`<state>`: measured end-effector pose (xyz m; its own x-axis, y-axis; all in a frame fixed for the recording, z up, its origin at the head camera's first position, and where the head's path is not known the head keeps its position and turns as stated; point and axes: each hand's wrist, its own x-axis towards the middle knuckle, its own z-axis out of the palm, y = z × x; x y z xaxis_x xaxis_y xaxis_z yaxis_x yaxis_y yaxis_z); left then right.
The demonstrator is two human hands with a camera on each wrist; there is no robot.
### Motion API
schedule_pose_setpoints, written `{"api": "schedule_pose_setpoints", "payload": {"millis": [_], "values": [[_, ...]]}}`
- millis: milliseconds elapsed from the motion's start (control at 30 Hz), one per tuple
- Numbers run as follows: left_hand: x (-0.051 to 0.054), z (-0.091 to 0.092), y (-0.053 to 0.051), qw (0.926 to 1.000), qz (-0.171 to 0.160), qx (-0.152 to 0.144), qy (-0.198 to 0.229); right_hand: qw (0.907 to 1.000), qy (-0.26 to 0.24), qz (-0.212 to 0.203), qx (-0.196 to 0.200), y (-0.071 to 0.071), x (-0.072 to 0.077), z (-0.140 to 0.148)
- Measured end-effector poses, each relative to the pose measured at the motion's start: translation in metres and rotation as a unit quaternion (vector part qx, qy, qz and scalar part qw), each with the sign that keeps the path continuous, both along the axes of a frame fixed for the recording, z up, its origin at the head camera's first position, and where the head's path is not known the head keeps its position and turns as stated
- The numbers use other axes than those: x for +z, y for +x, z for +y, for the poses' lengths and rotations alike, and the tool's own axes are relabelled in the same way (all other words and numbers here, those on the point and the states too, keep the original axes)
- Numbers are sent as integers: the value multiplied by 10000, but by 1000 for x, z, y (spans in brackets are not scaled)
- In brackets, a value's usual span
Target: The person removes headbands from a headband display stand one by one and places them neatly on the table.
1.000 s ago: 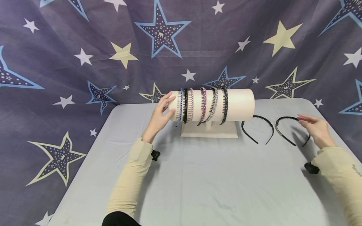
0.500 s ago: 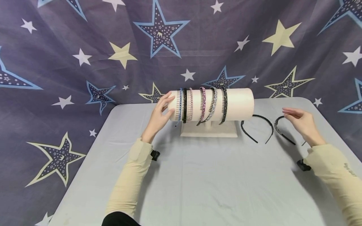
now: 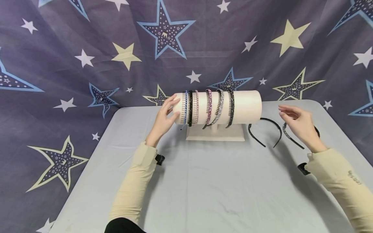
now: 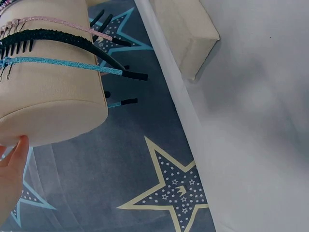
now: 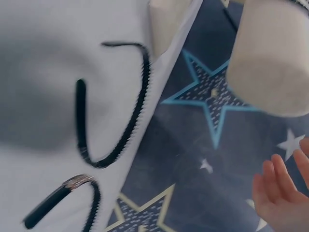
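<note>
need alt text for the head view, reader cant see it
A person's left grip rests against one end of a cream roll stand holding six headbands, while the right grip, holding nothing, hovers beyond the other end. Two more headbands lie on the pale table, with a star-print backdrop behind.

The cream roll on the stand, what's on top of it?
Six headbands sit over the cream roll: blue, black, pale pink, deeper pink, silver and another black. Hidden: the roll's far side, and part of its left end, covered by the left hand.
</note>
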<state>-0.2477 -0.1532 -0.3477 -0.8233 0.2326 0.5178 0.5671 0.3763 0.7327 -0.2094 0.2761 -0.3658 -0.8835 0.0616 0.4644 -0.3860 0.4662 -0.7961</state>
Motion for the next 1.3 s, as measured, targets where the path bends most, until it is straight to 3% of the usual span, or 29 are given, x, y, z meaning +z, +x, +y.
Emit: {"api": "schedule_pose_setpoints", "payload": {"millis": [33, 200, 533, 800, 1200, 1300], "values": [[0, 0, 0, 10000, 3, 3, -6, 9996, 238, 19, -136, 4, 5, -6], [-1, 0, -1, 10000, -14, -4, -21, 9978, 463, 314, -365, 11, 14, -23], [-1, 1, 0, 10000, -67, -7, -21, 9918, 683, 1080, 35, 17, 25, -50], [22, 9, 21, 9999, -80, -3, -61, 9850, 920, 1453, 130, 16, 30, -68], [24, 9, 23, 10000, -91, 11, -9, 9837, 1133, 1347, 362, 12, 33, -93], [13, 6, 13, 10000, -60, 9, 23, 9849, 1110, 1258, 428, 12, 34, -98]]}}
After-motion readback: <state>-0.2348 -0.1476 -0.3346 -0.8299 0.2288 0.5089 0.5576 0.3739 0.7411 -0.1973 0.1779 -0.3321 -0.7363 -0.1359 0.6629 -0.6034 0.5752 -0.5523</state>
